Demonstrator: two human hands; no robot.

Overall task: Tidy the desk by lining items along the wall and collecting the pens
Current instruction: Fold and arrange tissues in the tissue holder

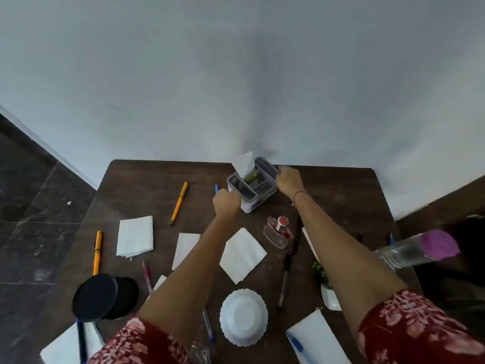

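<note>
I have my left hand (pixel 226 201) and right hand (pixel 288 179) clamped on opposite ends of the organizer (pixel 252 185) near the wall (pixel 236 74); it looks light, rigid plastic; best held by its rim.

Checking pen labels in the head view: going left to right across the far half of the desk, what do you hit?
Orange pen → folded tissue → yellow pen → left hand → grey organizer → right hand.
</note>
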